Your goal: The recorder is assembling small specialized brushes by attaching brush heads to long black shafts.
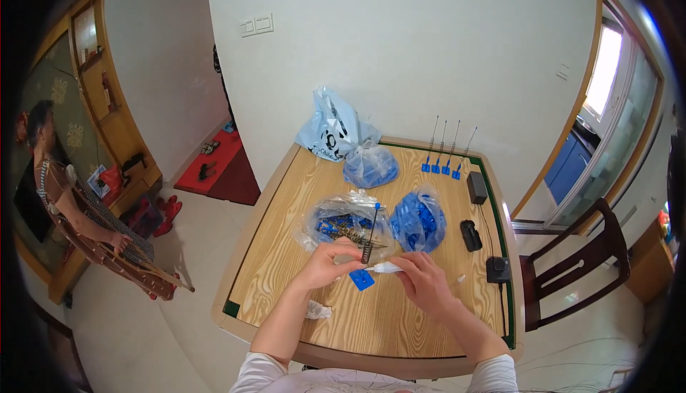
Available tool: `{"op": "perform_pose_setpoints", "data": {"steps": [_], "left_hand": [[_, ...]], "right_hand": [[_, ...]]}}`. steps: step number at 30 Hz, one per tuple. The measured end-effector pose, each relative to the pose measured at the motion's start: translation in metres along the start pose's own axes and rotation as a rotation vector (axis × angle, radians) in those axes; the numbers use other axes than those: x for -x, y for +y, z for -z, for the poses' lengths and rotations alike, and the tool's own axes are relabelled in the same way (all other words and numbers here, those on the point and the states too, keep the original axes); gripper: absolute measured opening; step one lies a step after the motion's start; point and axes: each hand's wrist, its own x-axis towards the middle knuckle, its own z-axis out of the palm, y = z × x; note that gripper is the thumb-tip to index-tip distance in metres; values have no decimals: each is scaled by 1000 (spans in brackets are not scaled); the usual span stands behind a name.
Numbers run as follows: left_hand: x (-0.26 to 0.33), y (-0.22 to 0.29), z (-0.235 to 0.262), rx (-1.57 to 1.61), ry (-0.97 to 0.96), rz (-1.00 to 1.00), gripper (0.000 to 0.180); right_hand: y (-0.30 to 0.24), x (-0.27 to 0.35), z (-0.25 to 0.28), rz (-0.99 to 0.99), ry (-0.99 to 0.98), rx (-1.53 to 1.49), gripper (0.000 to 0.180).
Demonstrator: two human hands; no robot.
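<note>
Over the front half of the table, my left hand [330,263] pinches a thin upright rod with a dark coil spring [366,253] on its lower part. A blue tip tops the rod, and a square blue base [362,279] sits at its foot. My right hand [423,282] grips a small white squeeze tube [386,268], its nozzle pointing left at the foot of the spring. Whether the nozzle touches it, I cannot tell. Just beyond my hands lies an open clear bag [332,223] of springs and small blue parts.
Another bag of blue parts [418,223] is on the right, with a tied bag [370,166] and light-blue bag [330,125] behind. Several rod-and-spring pieces [446,169] stand at the back right. Black devices [497,269] line the right edge. A person [78,200] is at far left.
</note>
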Motion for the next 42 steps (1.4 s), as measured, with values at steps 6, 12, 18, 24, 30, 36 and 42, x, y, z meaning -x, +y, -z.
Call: {"op": "perform_pose_setpoints", "data": {"steps": [6,12,18,24,30,36,42], "left_hand": [[0,-3,0,7,11,-18,14],[2,-3,-1,7,10,-17,13],[0,-4,2,8,2,-8,14],[1,-4,3,-19,16,-11,15],[2,-5,3,-14,6,-11,15],[2,-3,3,-2,12,-10,15],[1,-2,3,-10,3,-9,15]], "right_hand": [[0,0,-1,9,-1,18,32],[-3,0,0,10,-17,25,30],[-2,-3,0,13,-36,59,35],[-3,-4,1,21,-42,67,34],[-4,-5,4,28,-60,72,34],[-4,-4,1,18,-52,68,33],[-3,-3,0,5,-54,62,32]]}}
